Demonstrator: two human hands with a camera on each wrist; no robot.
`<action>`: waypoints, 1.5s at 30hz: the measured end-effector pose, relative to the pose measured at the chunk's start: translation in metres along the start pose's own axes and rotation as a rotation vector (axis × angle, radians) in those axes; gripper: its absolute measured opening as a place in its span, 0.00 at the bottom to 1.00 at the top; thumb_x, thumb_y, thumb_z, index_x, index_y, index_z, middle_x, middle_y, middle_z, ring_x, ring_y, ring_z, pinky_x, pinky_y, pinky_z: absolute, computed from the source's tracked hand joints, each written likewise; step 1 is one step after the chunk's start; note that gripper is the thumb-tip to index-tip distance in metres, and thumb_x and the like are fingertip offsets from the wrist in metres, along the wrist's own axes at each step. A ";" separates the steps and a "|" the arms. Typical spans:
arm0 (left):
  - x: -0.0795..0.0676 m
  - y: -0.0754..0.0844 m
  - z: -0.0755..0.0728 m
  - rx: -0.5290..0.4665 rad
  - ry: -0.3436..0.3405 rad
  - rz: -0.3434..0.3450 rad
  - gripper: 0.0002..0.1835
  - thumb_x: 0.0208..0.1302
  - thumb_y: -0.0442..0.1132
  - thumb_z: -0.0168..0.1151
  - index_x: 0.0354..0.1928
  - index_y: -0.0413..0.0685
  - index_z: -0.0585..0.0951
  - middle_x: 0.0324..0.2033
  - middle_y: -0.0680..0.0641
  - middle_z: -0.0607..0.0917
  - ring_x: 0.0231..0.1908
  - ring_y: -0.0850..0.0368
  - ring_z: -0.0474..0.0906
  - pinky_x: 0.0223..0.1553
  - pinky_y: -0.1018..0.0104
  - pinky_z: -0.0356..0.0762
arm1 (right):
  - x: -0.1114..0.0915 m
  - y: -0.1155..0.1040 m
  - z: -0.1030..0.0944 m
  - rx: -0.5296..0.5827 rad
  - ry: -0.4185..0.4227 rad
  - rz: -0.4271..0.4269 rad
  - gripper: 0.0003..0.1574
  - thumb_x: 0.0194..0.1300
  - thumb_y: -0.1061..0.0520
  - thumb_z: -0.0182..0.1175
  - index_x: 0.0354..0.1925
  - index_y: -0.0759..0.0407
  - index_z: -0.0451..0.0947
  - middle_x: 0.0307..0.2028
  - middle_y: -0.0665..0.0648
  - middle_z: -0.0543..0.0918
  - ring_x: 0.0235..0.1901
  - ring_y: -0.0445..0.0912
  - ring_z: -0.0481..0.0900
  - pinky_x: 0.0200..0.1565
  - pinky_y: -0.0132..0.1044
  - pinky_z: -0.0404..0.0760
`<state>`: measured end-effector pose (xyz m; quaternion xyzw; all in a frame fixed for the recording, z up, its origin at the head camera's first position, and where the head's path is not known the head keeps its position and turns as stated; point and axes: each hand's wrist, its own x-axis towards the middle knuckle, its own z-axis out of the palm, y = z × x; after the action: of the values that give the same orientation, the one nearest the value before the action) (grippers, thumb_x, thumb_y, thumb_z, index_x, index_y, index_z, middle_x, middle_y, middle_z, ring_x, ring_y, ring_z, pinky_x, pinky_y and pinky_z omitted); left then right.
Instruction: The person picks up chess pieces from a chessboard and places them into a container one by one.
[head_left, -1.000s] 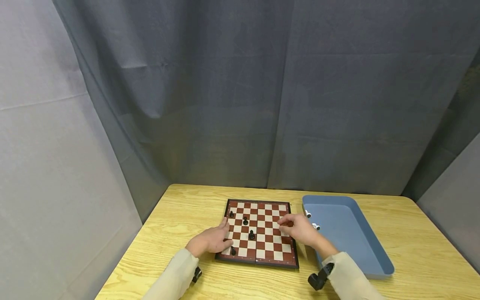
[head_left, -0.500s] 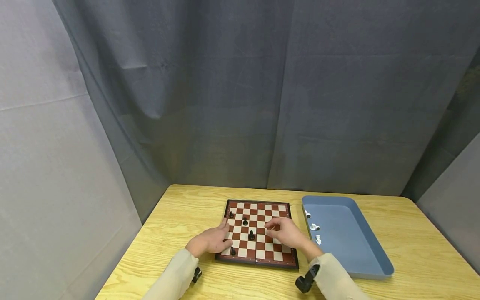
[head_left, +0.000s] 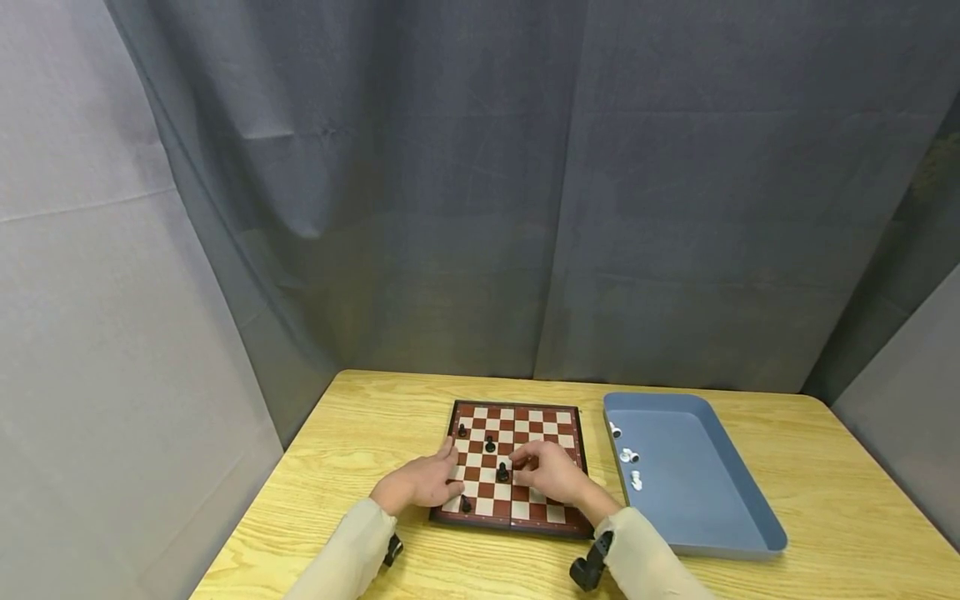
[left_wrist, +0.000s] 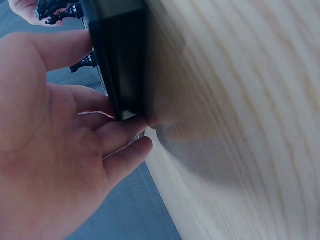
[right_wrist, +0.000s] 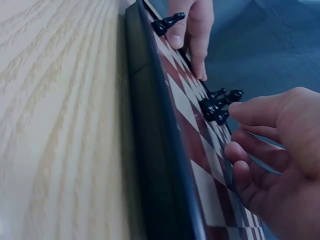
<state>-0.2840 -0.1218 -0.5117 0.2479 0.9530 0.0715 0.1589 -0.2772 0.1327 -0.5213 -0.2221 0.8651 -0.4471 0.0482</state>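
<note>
A red-and-white chessboard (head_left: pixel 540 510) with a dark rim lies on the table. My left hand (head_left: pixel 424 481) rests along its left edge; in the left wrist view the thumb (left_wrist: pixel 67 47) reaches over the board and the other fingertips touch its side. Over the middle, my right hand (head_left: pixel 551 473) has its thumb and fingers apart, fingertips right at a black chess piece (head_left: pixel 502 472). Nothing shows between those fingers. Other black pieces stand nearby: one (head_left: pixel 490 444) farther back, one (head_left: pixel 462 431) at the back left, and one (head_left: pixel 466 504) close to my left thumb.
To the right of the board stands a shallow blue tray (head_left: pixel 705 475), with several small white chess pieces (head_left: pixel 636 480) lying along its left side. A wooden table (head_left: pixel 375 408) carries everything. Grey curtains (head_left: pixel 465 208) hang behind and at the sides.
My right hand has moved left from the board's right side to the black piece near the middle, uncovering more white pieces in the tray. The left hand stays in place.
</note>
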 end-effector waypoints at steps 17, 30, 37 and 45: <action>0.000 0.001 0.000 0.007 0.017 -0.004 0.38 0.71 0.55 0.47 0.72 0.35 0.54 0.72 0.37 0.46 0.62 0.44 0.66 0.58 0.55 0.68 | 0.008 -0.002 0.015 -0.055 -0.001 -0.018 0.16 0.61 0.60 0.64 0.48 0.62 0.80 0.40 0.53 0.79 0.33 0.44 0.76 0.30 0.34 0.75; 0.001 0.000 0.002 0.006 0.018 -0.009 0.38 0.70 0.55 0.48 0.72 0.35 0.54 0.72 0.37 0.47 0.62 0.44 0.66 0.57 0.55 0.69 | 0.010 0.003 0.021 -0.115 0.030 -0.027 0.13 0.61 0.60 0.64 0.46 0.61 0.82 0.39 0.51 0.80 0.30 0.41 0.74 0.28 0.34 0.73; 0.001 -0.001 0.002 0.009 0.016 -0.003 0.38 0.70 0.55 0.48 0.71 0.35 0.54 0.72 0.37 0.47 0.62 0.44 0.66 0.56 0.56 0.69 | 0.009 0.002 0.023 -0.151 0.062 -0.054 0.09 0.62 0.60 0.64 0.42 0.59 0.83 0.35 0.49 0.79 0.29 0.40 0.74 0.29 0.34 0.73; 0.001 0.000 0.002 0.001 0.014 -0.007 0.38 0.70 0.55 0.48 0.72 0.36 0.54 0.72 0.37 0.46 0.61 0.44 0.67 0.55 0.55 0.70 | 0.009 0.002 0.024 -0.179 0.076 -0.057 0.07 0.62 0.58 0.63 0.39 0.58 0.83 0.34 0.48 0.79 0.29 0.40 0.73 0.30 0.34 0.73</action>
<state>-0.2841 -0.1215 -0.5134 0.2441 0.9550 0.0723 0.1525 -0.2793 0.1113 -0.5359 -0.2326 0.8962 -0.3774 -0.0175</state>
